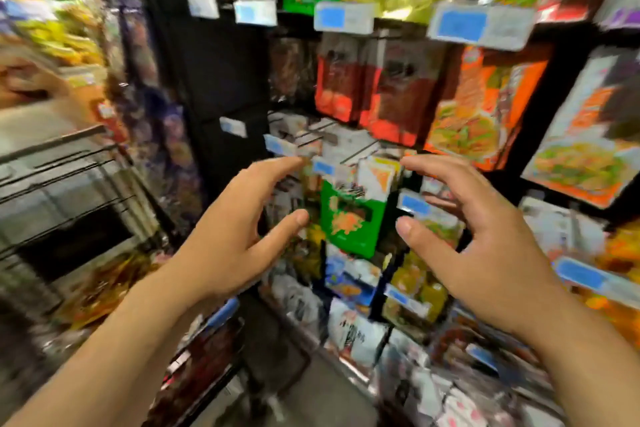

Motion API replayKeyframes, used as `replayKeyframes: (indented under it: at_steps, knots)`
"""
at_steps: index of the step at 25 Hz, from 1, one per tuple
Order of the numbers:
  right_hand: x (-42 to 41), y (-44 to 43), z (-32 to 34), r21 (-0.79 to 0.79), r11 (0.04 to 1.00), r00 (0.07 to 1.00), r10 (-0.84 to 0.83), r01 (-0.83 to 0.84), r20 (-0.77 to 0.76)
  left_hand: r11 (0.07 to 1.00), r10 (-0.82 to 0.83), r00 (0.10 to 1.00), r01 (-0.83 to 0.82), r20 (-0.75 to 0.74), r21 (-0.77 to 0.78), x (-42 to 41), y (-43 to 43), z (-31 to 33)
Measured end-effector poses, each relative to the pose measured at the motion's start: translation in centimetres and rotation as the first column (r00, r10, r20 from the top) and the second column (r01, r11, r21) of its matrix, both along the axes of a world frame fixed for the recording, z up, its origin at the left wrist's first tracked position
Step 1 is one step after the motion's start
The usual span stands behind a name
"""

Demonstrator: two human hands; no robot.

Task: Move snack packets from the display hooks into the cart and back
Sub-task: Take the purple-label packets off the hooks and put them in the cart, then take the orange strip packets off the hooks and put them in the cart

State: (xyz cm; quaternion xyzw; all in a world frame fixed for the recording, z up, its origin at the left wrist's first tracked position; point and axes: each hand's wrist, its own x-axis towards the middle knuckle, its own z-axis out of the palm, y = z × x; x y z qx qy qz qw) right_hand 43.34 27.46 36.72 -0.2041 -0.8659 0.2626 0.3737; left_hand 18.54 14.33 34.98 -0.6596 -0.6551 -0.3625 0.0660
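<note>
You are holding both hands spread and empty, left hand and right hand. The green snack packet is hanging on the display hooks between them, untouched.

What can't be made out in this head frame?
Blurred, head view: price tags, print smeared by motion.
Blurred: green packet label; its hook is hidden behind a tag.
Cut off by the left edge: cart, contents smeared.
Depth: left hand and right hand are open near the packet; the gap cannot be judged from one view.
</note>
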Motion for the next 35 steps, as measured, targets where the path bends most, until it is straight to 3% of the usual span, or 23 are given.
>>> replayKeyframes:
  at_steps: [3, 7, 15, 24, 30, 35]
  knots:
    - [-5.4, -5.0, -2.1, -0.056, 0.994, 0.994, 0.099, -0.097, 0.034, 0.985, 0.154, 0.985, -0.148, 0.077, -0.085, -4.4, -8.0, -2.8]
    - [-13.9, -14.0, -5.5, -0.121, 0.970, 0.973, 0.220, -0.210, 0.071, 0.918, 0.384, 0.898, -0.346, 0.215, -0.193, -10.8, -20.5, -6.1]
    - [-26.2, -27.4, -10.5, -0.241, 0.883, 0.904, 0.425, -0.402, 0.047, 0.795, 0.602, 0.741, -0.523, 0.297, -0.308, -18.4, -38.7, -10.1]
    - [-37.8, -29.7, -15.3, -0.285, 0.867, 0.892, 0.446, -0.409, 0.079, 0.795, 0.565, 0.805, -0.470, 0.184, -0.383, -27.8, -39.1, -12.5]
    - [-45.7, -26.9, -20.4, -0.340, 0.920, 0.962, 0.245, -0.193, 0.118, 0.742, 0.534, 0.835, -0.388, 0.132, -0.546, -38.8, -36.0, -17.3]
    - [-52.2, -27.3, -25.5, -0.454, 0.889, 0.931, 0.217, -0.064, 0.293, 0.635, 0.445, 0.891, -0.247, 0.085, -0.732, -46.6, -35.1, -22.4]
